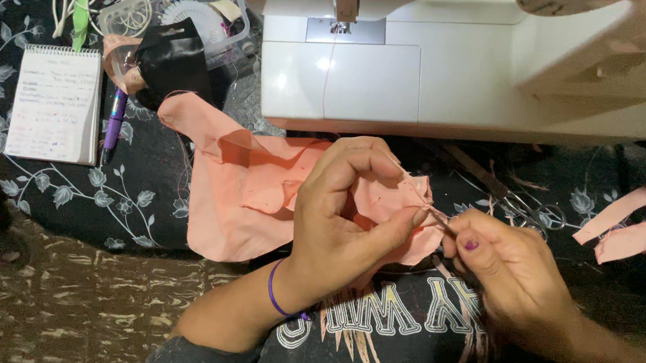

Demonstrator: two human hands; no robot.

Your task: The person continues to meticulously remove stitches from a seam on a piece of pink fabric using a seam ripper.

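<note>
My left hand (343, 214) pinches the edge of a salmon-pink fabric piece (249, 191) that lies crumpled in front of me, thumb and forefinger closed on its right corner. My right hand (508, 269) meets it there, fingers closed on a thin small tool or needle (443, 220) touching the fabric corner; what it is exactly is too small to tell. A thin thread runs from the white sewing machine (424, 66) down toward the fabric.
A spiral notepad (56, 103) and purple pen (114, 123) lie at left on the dark floral cloth (77, 185). A clear plastic box (175, 8) and black pouch (175, 62) sit behind. Scissors (528, 209) and pink fabric strips (619, 224) lie right.
</note>
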